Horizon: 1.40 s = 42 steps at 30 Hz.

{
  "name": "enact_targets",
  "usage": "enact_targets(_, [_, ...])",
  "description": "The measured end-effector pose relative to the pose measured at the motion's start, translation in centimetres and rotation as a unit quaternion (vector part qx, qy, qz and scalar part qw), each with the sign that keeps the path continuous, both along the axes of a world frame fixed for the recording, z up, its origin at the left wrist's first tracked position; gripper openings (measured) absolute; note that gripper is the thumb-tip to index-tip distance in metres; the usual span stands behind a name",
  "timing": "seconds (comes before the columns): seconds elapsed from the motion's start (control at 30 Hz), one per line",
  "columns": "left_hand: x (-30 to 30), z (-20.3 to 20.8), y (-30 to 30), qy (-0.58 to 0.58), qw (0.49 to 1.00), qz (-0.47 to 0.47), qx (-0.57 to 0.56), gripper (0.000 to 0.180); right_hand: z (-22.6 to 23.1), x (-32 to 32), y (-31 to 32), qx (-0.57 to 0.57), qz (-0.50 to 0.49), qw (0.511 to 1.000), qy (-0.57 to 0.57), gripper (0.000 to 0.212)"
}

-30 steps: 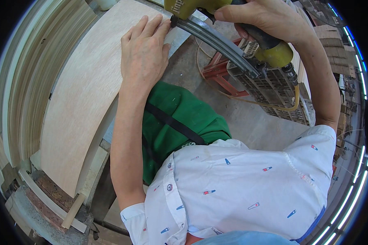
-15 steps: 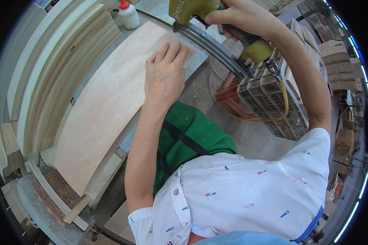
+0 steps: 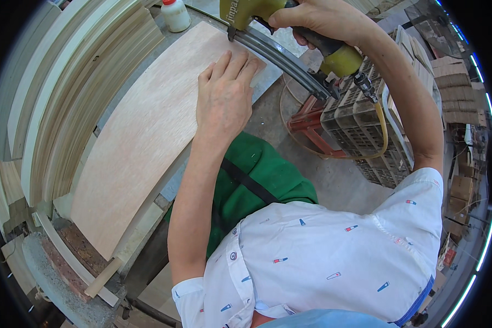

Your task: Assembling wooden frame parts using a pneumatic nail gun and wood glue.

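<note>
My left hand (image 3: 225,95) lies flat on a long pale plywood panel (image 3: 142,120), its fingers stretched toward the far end. The panel rests slantwise on the workbench. Wrapped round the black grip of an olive-green air nail gun (image 3: 251,13) is my right hand (image 3: 320,21). The gun's nose is at the panel's far end, partly cut off by the picture's top edge. Its long grey magazine (image 3: 281,57) slants back to the right. From the base of the grip hangs a yellow air hose (image 3: 382,128).
Curved wooden strips (image 3: 87,82) are stacked along the left of the panel. A white glue bottle (image 3: 176,15) with a red cap stands beyond it. At right are a grey plastic crate (image 3: 361,126) holding boards and a red metal stand (image 3: 311,126). A small wood stick (image 3: 104,277) touches the panel's near end.
The nail gun and my right hand have shifted slightly up and left over the panel's far end. My left hand stays pressed on the panel.
</note>
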<state>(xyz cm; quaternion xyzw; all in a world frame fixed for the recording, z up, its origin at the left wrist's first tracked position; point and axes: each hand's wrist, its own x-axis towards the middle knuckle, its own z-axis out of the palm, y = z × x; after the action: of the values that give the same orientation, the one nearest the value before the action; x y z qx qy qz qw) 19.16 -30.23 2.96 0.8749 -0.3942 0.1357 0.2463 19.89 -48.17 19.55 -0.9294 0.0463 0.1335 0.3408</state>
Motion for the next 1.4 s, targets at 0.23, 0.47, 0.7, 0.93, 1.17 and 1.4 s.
enact_targets(0.23, [-0.2,0.1,0.1,0.003,1.0,0.001,0.006,0.047,0.2,-0.1,0.5,-0.052,0.007,0.999,0.001,0.027])
enact_targets(0.47, [-0.3,0.0,0.0,0.002,1.0,0.002,0.005,0.046,0.2,-0.4,0.5,-0.055,-0.006,0.998,0.002,0.027])
enact_targets(0.7, [0.1,-0.2,-0.3,-0.017,1.0,-0.004,-0.013,0.049,0.2,-0.2,0.0,-0.018,0.0,1.0,0.01,0.024])
enact_targets(0.93, [0.8,-3.1,-0.8,-0.072,0.984,-0.002,-0.162,0.029,-0.2,-3.3,-1.6,0.009,-0.026,0.998,-0.053,0.032])
enact_targets(1.17, [-4.9,-3.1,7.4,-0.097,0.976,0.162,-0.104,0.017,-1.1,-3.8,-1.9,0.035,0.036,0.997,-0.05,0.037])
enact_targets(1.4, [-18.4,-0.7,29.2,-0.087,0.899,0.428,0.039,0.03,-0.1,-3.7,8.1,0.063,0.145,0.986,-0.059,0.034])
